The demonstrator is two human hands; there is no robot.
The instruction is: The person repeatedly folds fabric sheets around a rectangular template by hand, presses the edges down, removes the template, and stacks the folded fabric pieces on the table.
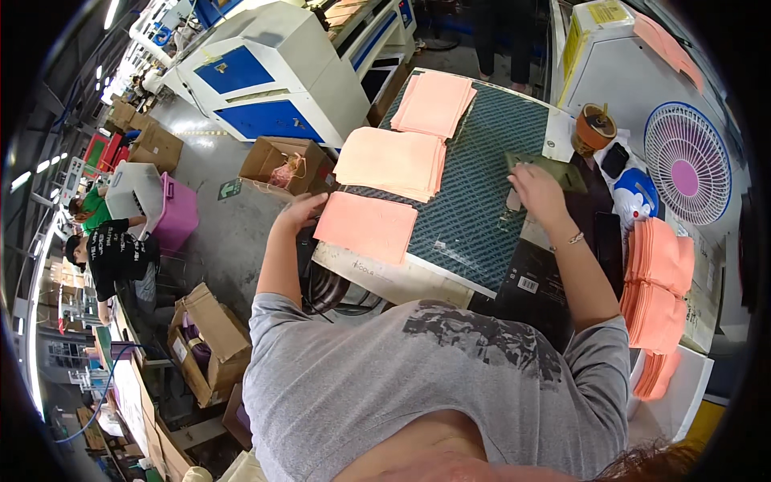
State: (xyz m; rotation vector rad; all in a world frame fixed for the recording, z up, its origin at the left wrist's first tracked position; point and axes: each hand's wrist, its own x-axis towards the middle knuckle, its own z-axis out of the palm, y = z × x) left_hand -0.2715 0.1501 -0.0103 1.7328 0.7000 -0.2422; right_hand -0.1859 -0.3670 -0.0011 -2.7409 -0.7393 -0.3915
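Note:
My left hand is at the left corner of the nearest stack of salmon-pink sheets, its fingers stretched out and touching the edge. Two more stacks lie beyond it: a paler middle stack and a far stack, both with uneven edges. Over the right side of the green patterned mat, my right hand has its fingers bent at a blurred olive-green flat piece and seems to grip it. A small pale piece is beside those fingertips.
On the right are bundled salmon-pink pieces, a white fan, an orange-brown cup and a dark phone. Open cardboard boxes stand on the floor at left. A white-and-blue machine is behind; another person sits far left.

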